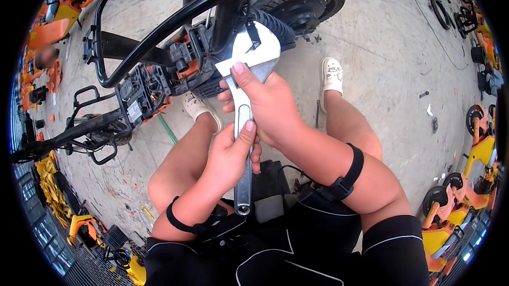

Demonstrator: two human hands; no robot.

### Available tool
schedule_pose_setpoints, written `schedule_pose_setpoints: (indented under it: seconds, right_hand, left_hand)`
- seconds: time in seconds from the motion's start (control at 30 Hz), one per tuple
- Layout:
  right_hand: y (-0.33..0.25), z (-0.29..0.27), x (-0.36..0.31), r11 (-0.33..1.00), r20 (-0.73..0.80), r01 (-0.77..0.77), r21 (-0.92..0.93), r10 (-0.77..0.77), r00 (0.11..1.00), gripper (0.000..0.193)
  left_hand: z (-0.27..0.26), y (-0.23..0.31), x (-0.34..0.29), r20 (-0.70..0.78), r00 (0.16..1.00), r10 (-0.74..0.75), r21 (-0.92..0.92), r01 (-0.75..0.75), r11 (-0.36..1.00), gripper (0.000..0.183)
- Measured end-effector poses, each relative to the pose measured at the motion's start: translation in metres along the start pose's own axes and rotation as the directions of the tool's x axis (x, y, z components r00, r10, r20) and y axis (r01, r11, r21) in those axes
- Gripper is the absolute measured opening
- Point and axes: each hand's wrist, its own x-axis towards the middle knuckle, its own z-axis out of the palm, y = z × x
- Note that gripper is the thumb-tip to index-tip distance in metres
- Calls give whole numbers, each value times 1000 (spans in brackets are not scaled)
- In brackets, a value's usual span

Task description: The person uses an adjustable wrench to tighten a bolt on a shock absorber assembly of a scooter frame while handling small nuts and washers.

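A big silver adjustable wrench (243, 188) slants up and away from my lap, its broad head beside the stripped black vehicle frame (225, 15). My right hand (271, 106) is wrapped round the upper handle just below the head, thumb pressed on the metal near the jaw. Lower down, my left hand (225, 156) grips the handle with its thumb along the front. A black piece of the vehicle shows in the jaw opening; I cannot tell whether the jaws touch it. Beyond the wrench head are a black ribbed shock absorber (273, 27) and a wheel (302, 2).
Exposed wiring and components (140, 92) fill the vehicle's body at left. A slim tool (317, 114) lies beside my right shoe (331, 74); a bolt (423, 94) lies farther right. Orange and yellow vehicle parts (482, 150) line both sides. A person (46, 57) is at far left.
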Motion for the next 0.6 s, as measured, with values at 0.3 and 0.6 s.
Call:
schedule_pose_setpoints:
  seconds: [0.3,0.6]
  right_hand:
    - [-4,0,0,996,-17,-24,-85,22,1000,46]
    - [-5,2,-4,988,-10,30,-153,-32,999,44]
  left_hand:
    - [4,4,-3,17,999,-38,-74,39,997,40]
    - [6,-3,-2,28,999,-28,-117,32,993,34]
